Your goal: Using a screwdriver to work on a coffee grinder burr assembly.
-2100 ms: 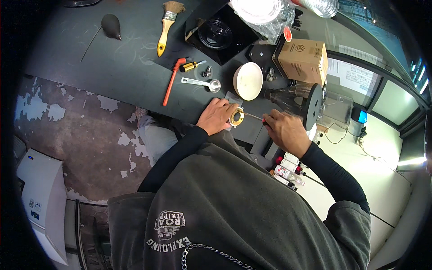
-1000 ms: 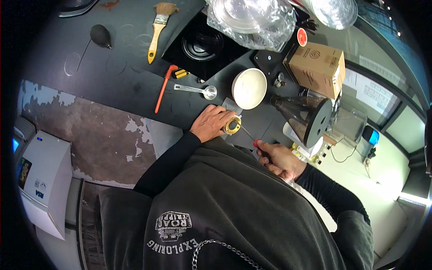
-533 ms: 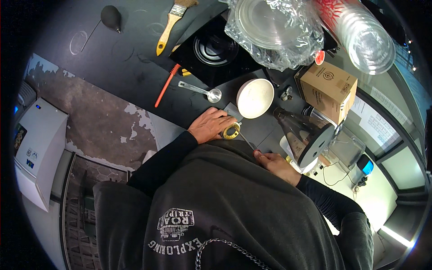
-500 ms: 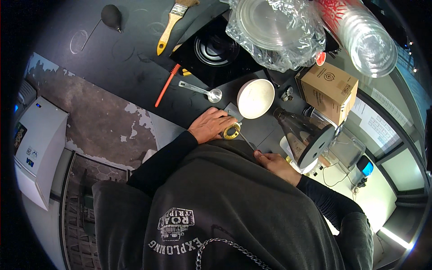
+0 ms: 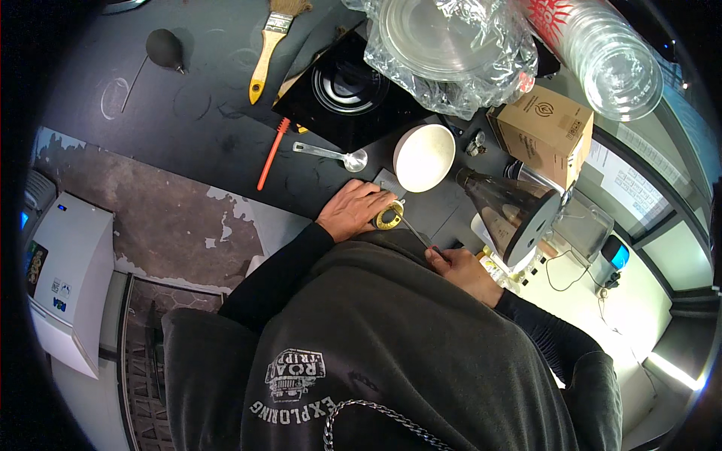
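Left hand (image 5: 353, 210): fingers over round brass-coloured metal ring (image 5: 388, 222) at dark matte counter (image 5: 188, 128) edge; we can't tell if gripping | Right hand (image 5: 470, 276): closed round thin steel-shafted screwdriver (image 5: 417, 233), tip at ring | We judge ring stiff, dense, slippery; we'd hold its outer rim

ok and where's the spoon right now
In the head view, slightly left of centre, the spoon lies on the dark table between the red stick and the white bowl, beyond the left hand.
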